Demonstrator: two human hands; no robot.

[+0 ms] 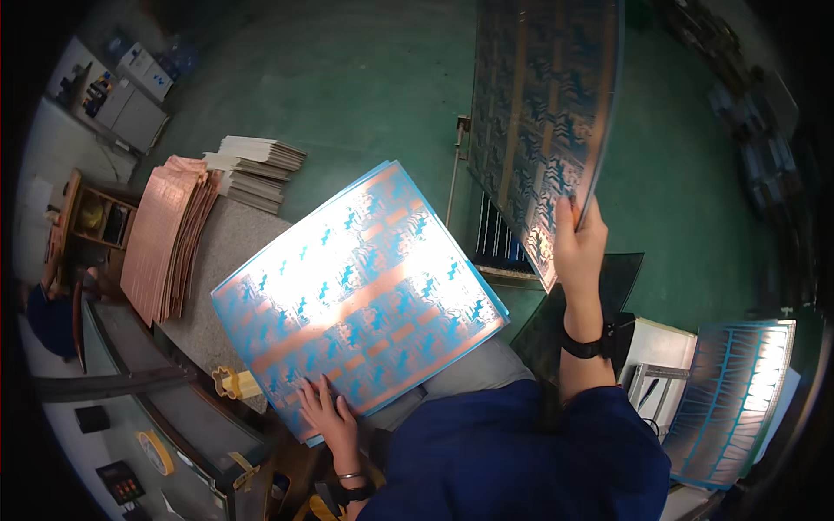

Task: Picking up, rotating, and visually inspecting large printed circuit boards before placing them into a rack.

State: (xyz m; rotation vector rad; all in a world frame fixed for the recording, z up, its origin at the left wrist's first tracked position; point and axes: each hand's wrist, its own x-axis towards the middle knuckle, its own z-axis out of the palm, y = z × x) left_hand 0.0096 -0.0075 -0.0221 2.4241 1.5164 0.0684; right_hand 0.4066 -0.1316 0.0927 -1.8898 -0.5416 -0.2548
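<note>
Copper and blue pattern the circuit panel (543,113) that the right hand (580,239) holds up, tilted, ahead of the body and to the right. That grip is closed on the panel's near right edge, thumb on the patterned face, fingers mostly hidden behind. The panel looks thin, stiff and fairly light, though its breadth probably makes it swing from a one-sided hold. Its smooth face seems likely to be slippery and easy to scratch, so the bare edges or corners look the safest places to take hold, with opposite edges steadier still.

The left hand (330,421) is open, fingers spread on the near corner of the flat panels (356,295), which lie over the lap and the grey worktop (230,234). Offset edges show at least two of these; the full number cannot be told.

Farther out there is one slotted rack (499,230) beyond the flat panels and one stack of copper sheets (165,234) on the left, its layers too close to count. Cream boards (256,169) lie beside it, also uncountable. At right stands one blue-lined copper panel (730,399), with one pen (648,392) near it. One yellow tape roll (155,451) lies at lower left.
</note>
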